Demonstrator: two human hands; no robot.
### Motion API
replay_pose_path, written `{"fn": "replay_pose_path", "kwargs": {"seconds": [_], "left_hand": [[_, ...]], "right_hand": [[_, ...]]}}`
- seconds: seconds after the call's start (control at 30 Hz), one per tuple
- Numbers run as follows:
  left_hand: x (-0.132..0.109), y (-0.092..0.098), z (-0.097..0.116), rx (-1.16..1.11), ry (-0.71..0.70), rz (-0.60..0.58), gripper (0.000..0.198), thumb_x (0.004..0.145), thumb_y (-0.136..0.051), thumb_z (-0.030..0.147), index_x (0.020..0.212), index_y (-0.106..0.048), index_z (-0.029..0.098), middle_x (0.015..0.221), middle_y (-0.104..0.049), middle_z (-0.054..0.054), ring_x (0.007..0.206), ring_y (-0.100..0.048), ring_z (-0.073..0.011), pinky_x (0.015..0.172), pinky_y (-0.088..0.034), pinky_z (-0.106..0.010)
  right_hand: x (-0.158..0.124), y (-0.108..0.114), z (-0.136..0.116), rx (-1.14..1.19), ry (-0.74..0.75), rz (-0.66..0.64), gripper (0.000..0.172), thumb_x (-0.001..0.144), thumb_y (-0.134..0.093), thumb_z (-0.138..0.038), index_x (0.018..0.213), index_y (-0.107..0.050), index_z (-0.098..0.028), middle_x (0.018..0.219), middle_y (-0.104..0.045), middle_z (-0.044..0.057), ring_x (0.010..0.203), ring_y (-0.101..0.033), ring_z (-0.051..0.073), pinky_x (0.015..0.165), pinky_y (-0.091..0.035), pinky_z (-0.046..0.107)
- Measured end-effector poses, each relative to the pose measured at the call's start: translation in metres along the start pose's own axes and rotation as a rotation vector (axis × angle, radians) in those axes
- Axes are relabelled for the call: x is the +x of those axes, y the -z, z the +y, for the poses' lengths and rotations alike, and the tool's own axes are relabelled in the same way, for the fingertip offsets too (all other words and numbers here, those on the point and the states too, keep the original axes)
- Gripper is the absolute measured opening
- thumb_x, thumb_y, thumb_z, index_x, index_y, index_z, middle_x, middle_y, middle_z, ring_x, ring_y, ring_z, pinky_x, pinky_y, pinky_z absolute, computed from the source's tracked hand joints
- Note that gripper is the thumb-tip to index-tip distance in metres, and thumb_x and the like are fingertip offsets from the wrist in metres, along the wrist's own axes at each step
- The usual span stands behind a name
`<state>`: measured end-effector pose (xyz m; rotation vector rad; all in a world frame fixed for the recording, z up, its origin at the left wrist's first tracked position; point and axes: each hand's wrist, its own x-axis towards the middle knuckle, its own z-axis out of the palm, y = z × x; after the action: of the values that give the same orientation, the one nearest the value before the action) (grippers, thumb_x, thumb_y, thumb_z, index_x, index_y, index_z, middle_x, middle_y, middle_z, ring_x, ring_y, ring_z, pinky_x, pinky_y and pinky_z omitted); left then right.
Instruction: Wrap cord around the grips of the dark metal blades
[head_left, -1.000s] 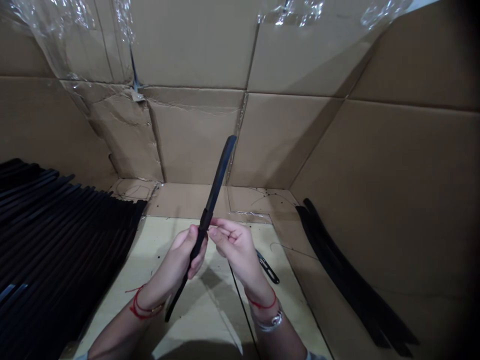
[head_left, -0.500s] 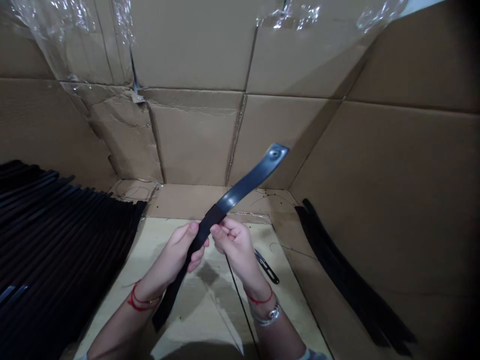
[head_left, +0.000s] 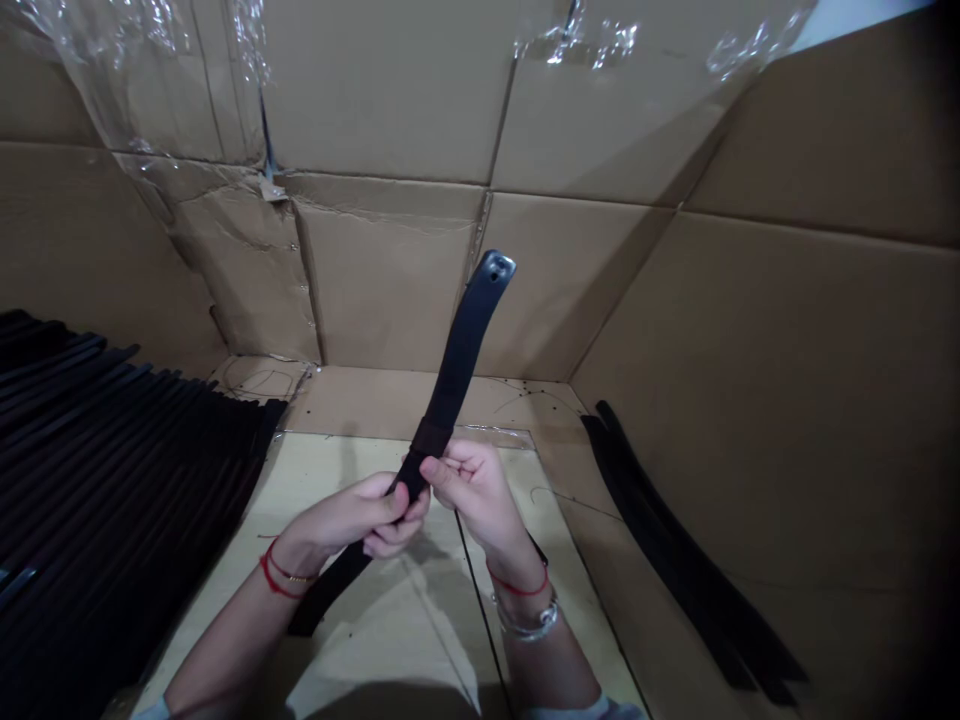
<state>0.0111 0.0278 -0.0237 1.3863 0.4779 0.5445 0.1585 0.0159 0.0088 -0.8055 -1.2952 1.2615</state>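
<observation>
A long, curved black strip (head_left: 459,365) rises at a slant in the middle of the view. Its upper part looks like smooth metal, with a hole near the bent tip. Below a dark brownish band (head_left: 431,436), the strip is duller, like a fabric cover. My left hand (head_left: 386,515) is closed around the covered part, thumb on top. Just above it on the right, my right hand (head_left: 469,485) pinches the strip's edge near the band. The fingertips of my right hand are partly hidden. A thin dark cord (head_left: 474,575) runs down below my right hand.
Many dark strips (head_left: 135,480) lie side by side on the left. A few more black strips (head_left: 686,560) lie along the right. Tall cardboard walls (head_left: 390,270) enclose the back and sides. A pale board (head_left: 375,600) lies under my hands, with loose threads (head_left: 577,497) nearby.
The strip has swung more upright, its tip moving left and up. My left hand has shifted slightly right and down. A black slotted tool right of my wrist is now mostly hidden.
</observation>
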Motion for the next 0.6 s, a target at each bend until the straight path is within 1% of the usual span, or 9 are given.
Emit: {"fn": "replay_pose_path", "kwargs": {"seconds": [0.03, 0.07, 0.17, 0.2, 0.33, 0.37, 0.5, 0.53, 0.6], "left_hand": [[0.000, 0.001, 0.000, 0.015, -0.008, 0.011, 0.054, 0.081, -0.042, 0.073, 0.079, -0.044, 0.019, 0.054, -0.032, 0.009, 0.042, -0.027, -0.0068, 0.042, -0.025, -0.020], [0.001, 0.000, 0.001, 0.082, -0.050, 0.138, 0.051, 0.082, -0.046, 0.070, 0.081, -0.045, 0.019, 0.055, -0.037, 0.007, 0.045, -0.033, -0.0080, 0.044, -0.028, -0.021], [-0.002, -0.005, 0.004, 0.346, -0.180, 0.652, 0.039, 0.084, -0.055, 0.057, 0.082, -0.047, 0.019, 0.060, -0.044, 0.004, 0.052, -0.041, -0.0095, 0.049, -0.030, -0.020], [-0.005, -0.007, 0.005, 0.355, -0.161, 0.659, 0.039, 0.086, -0.052, 0.058, 0.079, -0.046, 0.019, 0.056, -0.042, 0.005, 0.049, -0.038, -0.0089, 0.046, -0.027, -0.020], [-0.017, -0.010, 0.013, 0.196, -0.014, 0.205, 0.050, 0.088, -0.033, 0.067, 0.073, -0.043, 0.021, 0.045, -0.033, 0.008, 0.036, -0.027, -0.0083, 0.039, -0.024, -0.022], [-0.017, -0.011, 0.014, 0.260, -0.029, 0.242, 0.047, 0.086, -0.040, 0.066, 0.074, -0.044, 0.021, 0.047, -0.037, 0.007, 0.039, -0.031, -0.0088, 0.041, -0.026, -0.022], [-0.016, -0.013, 0.016, 0.695, -0.188, 0.794, 0.034, 0.083, -0.058, 0.052, 0.077, -0.049, 0.019, 0.063, -0.049, 0.001, 0.056, -0.042, -0.0124, 0.054, -0.030, -0.023], [-0.015, -0.013, 0.015, 0.689, -0.183, 0.780, 0.035, 0.085, -0.053, 0.052, 0.075, -0.050, 0.019, 0.062, -0.047, 0.001, 0.055, -0.041, -0.0125, 0.053, -0.030, -0.024], [-0.015, -0.014, 0.014, 0.511, -0.092, 0.513, 0.043, 0.092, -0.035, 0.055, 0.074, -0.050, 0.019, 0.054, -0.040, 0.003, 0.048, -0.037, -0.0119, 0.049, -0.029, -0.024]], "right_hand": [[-0.001, 0.000, -0.002, -0.033, 0.027, 0.039, 0.037, 0.073, -0.075, -0.048, 0.063, -0.064, -0.014, 0.046, -0.047, -0.004, 0.042, -0.040, 0.007, 0.039, -0.031, 0.020], [-0.002, -0.001, -0.003, -0.058, 0.059, 0.105, 0.037, 0.074, -0.074, -0.048, 0.061, -0.063, -0.015, 0.046, -0.046, -0.004, 0.043, -0.041, 0.008, 0.041, -0.032, 0.021], [-0.003, -0.002, -0.002, -0.023, 0.091, 0.216, 0.037, 0.073, -0.074, -0.051, 0.069, -0.068, -0.015, 0.046, -0.040, -0.006, 0.046, -0.041, 0.010, 0.042, -0.032, 0.021], [-0.003, -0.002, -0.002, 0.016, 0.065, 0.170, 0.037, 0.071, -0.075, -0.051, 0.075, -0.070, -0.015, 0.046, -0.038, -0.006, 0.046, -0.040, 0.010, 0.042, -0.032, 0.021], [-0.005, 0.000, 0.001, 0.142, -0.049, -0.076, 0.037, 0.068, -0.080, -0.044, 0.088, -0.075, -0.014, 0.046, -0.034, -0.008, 0.046, -0.037, 0.008, 0.042, -0.030, 0.020], [-0.005, 0.000, 0.002, 0.147, -0.037, -0.044, 0.036, 0.068, -0.081, -0.044, 0.088, -0.075, -0.014, 0.047, -0.035, -0.007, 0.046, -0.036, 0.008, 0.042, -0.029, 0.020], [-0.006, -0.004, 0.005, 0.131, 0.046, 0.198, 0.036, 0.069, -0.080, -0.043, 0.089, -0.074, -0.014, 0.055, -0.049, -0.004, 0.044, -0.031, 0.006, 0.039, -0.024, 0.020], [-0.006, -0.004, 0.006, 0.135, 0.037, 0.174, 0.036, 0.069, -0.080, -0.044, 0.087, -0.074, -0.013, 0.055, -0.049, -0.004, 0.043, -0.028, 0.005, 0.038, -0.022, 0.020], [-0.008, -0.005, 0.005, 0.124, 0.011, 0.083, 0.035, 0.069, -0.079, -0.045, 0.082, -0.074, -0.013, 0.051, -0.046, -0.005, 0.041, -0.025, 0.004, 0.037, -0.020, 0.020]]}}
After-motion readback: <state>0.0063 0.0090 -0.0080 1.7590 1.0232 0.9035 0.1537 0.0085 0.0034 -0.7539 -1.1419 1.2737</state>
